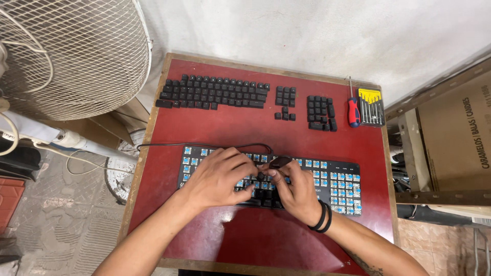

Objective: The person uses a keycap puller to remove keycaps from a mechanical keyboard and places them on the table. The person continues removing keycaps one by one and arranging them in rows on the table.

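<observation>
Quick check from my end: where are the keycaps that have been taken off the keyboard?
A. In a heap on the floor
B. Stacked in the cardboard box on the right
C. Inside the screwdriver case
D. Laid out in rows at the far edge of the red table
D: the black keycaps lie in keyboard-like rows along the far side of the red table, beyond the stripped keyboard with its blue switches exposed, which both hands work on.

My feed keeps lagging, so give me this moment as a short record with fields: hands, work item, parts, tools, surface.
left hand: resting on keyboard
right hand: gripping dark keycap puller
keyboard: most caps off, blue switches exposed, a few black caps left at centre
removed keycaps: laid out in rows behind it
red-handled screwdriver: beside precision screwdriver set
red table: holds all of it
</observation>
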